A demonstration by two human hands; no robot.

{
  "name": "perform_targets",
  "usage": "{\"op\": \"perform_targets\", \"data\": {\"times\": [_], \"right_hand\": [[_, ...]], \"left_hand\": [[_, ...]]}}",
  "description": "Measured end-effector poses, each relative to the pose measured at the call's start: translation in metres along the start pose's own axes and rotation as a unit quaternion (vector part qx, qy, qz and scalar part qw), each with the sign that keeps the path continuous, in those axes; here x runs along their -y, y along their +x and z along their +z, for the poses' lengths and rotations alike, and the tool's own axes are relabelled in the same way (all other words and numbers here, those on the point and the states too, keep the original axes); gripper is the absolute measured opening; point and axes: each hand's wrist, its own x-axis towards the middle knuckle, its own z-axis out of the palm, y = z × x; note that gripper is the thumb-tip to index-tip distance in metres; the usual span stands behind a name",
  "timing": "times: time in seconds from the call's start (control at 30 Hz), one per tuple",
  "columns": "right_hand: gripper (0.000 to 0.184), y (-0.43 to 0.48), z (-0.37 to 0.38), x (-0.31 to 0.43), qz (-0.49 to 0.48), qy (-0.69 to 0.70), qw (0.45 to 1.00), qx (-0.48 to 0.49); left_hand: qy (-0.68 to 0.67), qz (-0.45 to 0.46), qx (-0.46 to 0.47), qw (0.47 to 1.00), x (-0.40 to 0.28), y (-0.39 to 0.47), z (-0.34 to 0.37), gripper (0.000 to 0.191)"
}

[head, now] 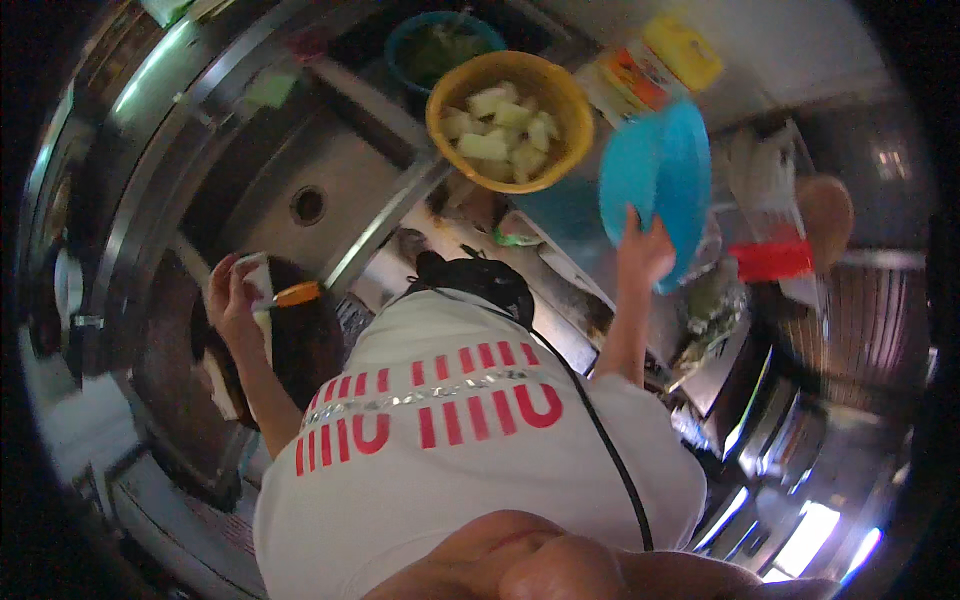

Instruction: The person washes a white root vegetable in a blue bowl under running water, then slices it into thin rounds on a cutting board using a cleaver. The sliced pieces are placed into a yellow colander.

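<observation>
My right hand (646, 251) grips the rim of a light-blue plastic basin (645, 180), which is tipped on its side. On the left, the fingers of my left hand (231, 296) are around a flat white thing (259, 276), whose kind is unclear. Beside those fingers is an orange-handled tool (298, 294); its metal end runs toward the hand, and whether it is held too is hard to see. Ahead of me stands a yellow bowl (576, 146) with pale cut vegetable chunks (495, 127) in it.
Left of centre is a metal sink with a drain (307, 204). A blue basin of greens (401, 56) stands behind the yellow bowl. A yellow package (675, 64) is at the back right. Near the right basin are a red-based container (771, 259) and a foil-like tray (709, 330).
</observation>
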Motion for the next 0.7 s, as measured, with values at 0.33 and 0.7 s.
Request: {"op": "perform_targets", "data": {"times": [0.33, 0.7], "right_hand": [[0.045, -0.017, 0.058, -0.063, -0.229, -0.086, 0.917, 0.315], [0.043, -0.122, -0.006, 0.297, -0.675, 0.292, 0.567, 0.371]], "left_hand": [[0.057, 0.046, -0.18, 0.981, -0.016, -0.031, -0.063, 0.02], [0.512, 0.147, -0.174, 0.828, 0.029, -0.119, -0.093, 0.046]]}}
